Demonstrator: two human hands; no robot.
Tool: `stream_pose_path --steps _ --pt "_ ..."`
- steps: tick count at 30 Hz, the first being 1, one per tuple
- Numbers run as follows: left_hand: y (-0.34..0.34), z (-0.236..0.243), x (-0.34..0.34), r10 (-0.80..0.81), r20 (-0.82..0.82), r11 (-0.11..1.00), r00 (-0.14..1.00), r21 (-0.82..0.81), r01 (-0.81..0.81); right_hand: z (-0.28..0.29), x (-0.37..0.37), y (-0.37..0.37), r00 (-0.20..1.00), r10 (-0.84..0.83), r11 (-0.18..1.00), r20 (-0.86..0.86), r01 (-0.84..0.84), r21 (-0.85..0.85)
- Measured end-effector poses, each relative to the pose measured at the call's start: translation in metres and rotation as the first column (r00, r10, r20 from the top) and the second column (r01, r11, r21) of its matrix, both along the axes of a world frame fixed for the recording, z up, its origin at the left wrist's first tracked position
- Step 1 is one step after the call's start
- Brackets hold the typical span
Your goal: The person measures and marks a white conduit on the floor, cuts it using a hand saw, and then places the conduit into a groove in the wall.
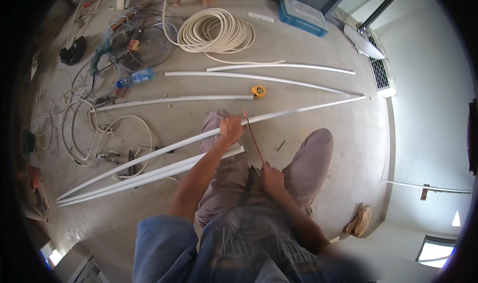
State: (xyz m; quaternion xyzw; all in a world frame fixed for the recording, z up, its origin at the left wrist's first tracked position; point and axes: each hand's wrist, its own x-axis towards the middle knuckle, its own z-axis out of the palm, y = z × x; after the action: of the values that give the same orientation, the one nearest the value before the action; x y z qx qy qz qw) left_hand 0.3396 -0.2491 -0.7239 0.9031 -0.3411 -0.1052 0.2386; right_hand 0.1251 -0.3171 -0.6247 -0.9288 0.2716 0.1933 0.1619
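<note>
The left hand (232, 128) is closed around a long, slender white plastic length (269, 116) in front of the knees. Its long axis slants from near left to far right, its left end beside those of a bundle of white plastic lengths (164, 171). The right hand (272, 178), nearer the body, is curled around the near end of a thin reddish tool (255, 138). This tool points away, crossing the slender length's line just right of the left hand; contact is unclear.

Lettering runs across the teal case (301, 20), and pale printed letters span the shirt (244, 240) front.
</note>
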Motion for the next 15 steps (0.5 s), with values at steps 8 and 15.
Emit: stream_pose_path --steps 8,15 --pt "-0.003 0.012 -0.004 -0.042 -0.016 0.999 0.999 0.008 0.042 -0.040 0.068 -0.009 0.959 -0.038 0.999 0.281 0.040 -0.002" --pt "-0.005 0.013 0.003 -0.065 -0.201 0.997 0.977 0.038 0.074 -0.043 0.049 -0.009 0.966 0.026 0.998 0.257 -0.012 -0.055"
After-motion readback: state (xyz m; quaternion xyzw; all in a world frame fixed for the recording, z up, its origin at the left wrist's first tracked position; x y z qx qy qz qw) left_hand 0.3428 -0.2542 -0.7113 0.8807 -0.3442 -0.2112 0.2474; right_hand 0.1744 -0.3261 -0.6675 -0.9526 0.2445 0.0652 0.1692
